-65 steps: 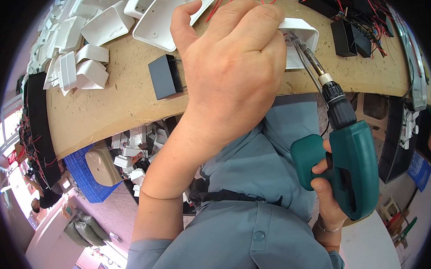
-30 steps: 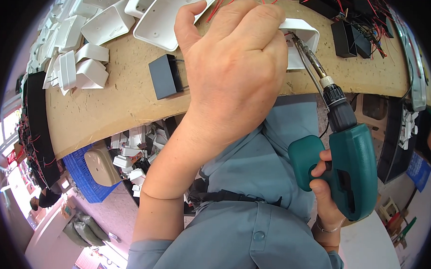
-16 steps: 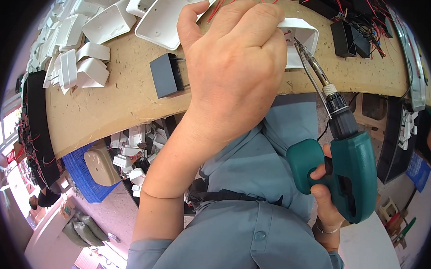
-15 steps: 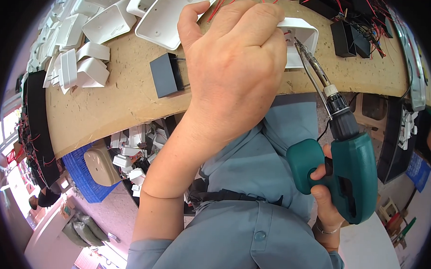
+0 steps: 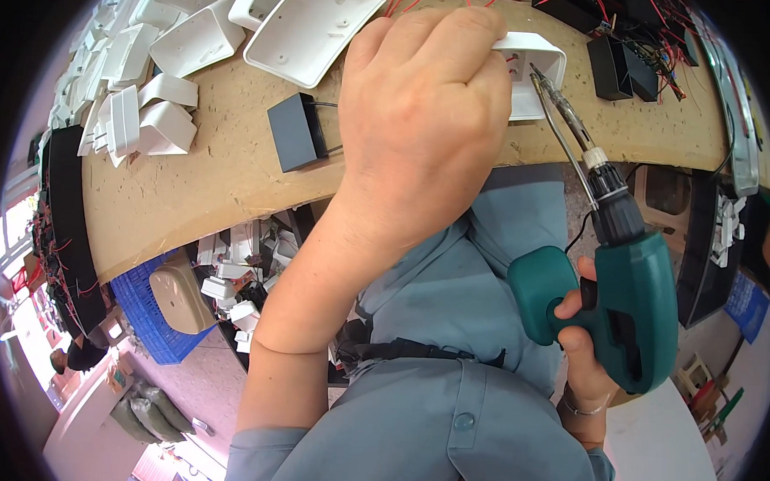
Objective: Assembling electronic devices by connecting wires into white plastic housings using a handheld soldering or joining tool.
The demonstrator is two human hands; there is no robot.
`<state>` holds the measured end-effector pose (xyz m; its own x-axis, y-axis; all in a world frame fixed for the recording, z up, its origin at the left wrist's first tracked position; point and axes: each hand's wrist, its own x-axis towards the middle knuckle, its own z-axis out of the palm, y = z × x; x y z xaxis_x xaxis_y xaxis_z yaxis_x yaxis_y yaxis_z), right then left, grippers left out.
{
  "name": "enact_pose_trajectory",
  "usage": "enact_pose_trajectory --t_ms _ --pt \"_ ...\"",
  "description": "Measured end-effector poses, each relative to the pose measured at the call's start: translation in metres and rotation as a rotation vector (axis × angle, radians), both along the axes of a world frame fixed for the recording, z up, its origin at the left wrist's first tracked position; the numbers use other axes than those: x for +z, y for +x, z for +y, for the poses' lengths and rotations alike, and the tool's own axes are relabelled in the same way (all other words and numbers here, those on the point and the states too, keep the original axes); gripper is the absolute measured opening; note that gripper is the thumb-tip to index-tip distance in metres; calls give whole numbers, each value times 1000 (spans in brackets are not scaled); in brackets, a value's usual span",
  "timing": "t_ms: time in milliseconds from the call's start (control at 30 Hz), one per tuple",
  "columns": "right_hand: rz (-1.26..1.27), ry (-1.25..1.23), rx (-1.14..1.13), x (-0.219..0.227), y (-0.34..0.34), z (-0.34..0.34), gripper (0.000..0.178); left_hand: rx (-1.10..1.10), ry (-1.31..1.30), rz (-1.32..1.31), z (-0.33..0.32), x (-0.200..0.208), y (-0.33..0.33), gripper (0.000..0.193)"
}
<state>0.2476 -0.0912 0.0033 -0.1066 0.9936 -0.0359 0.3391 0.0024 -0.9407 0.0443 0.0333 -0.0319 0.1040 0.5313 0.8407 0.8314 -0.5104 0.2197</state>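
My left hand (image 5: pixel 425 115) is closed at the near side of a white plastic housing (image 5: pixel 535 106), its fingertips hidden behind the knuckles. The housing lies tilted on the bench, its hollow facing me. Gripped in my right hand (image 5: pixel 586 368) is a green soldering gun (image 5: pixel 645 309), a finger through its trigger opening. The gun's dark tip (image 5: pixel 550 87) and the thin metal feed tube beside it point into the housing, close to small reddish parts inside. Whether the tip touches them I cannot tell. Left of my left hand sits a dark grey box (image 5: pixel 295 134) with metal pins.
Many white plastic housings (image 5: pixel 197 41) are heaped at the far left of the workbench (image 5: pixel 226 171). Black boxes (image 5: pixel 613 69) with red wires stand at the far right. Below the bench edge are a blue crate (image 5: pixel 149 317) and a bin of white parts (image 5: pixel 241 269).
My left thumb, stretched out before, has drawn in against the fingers. The soldering gun has shifted very slightly, and its tip sits a little farther right.
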Motion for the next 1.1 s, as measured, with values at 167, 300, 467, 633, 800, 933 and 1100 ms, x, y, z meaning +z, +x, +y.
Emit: enact_pose_trajectory --t_ms 167,300,467,633,800,933,1100 --pt "18 -54 -37 3 -7 3 47 29 82 37 -1 1 0 5" --pt "-44 -39 59 -1 1 5 60 24 94 109 -6 15 -5 5" --pt "-29 -45 73 -2 -2 6 60 33 42 115 -6 11 -4 5" --pt "-35 -67 63 0 -6 8 60 20 43 40 -4 6 0 5" --pt "-41 13 -56 1 -15 8 32 17 53 19 -3 3 0 5" --pt "-176 11 114 0 2 2 59 15 36 18 -4 5 1 5" --pt "-173 28 116 0 8 -4 62 -2 16 20 -4 4 1 4"
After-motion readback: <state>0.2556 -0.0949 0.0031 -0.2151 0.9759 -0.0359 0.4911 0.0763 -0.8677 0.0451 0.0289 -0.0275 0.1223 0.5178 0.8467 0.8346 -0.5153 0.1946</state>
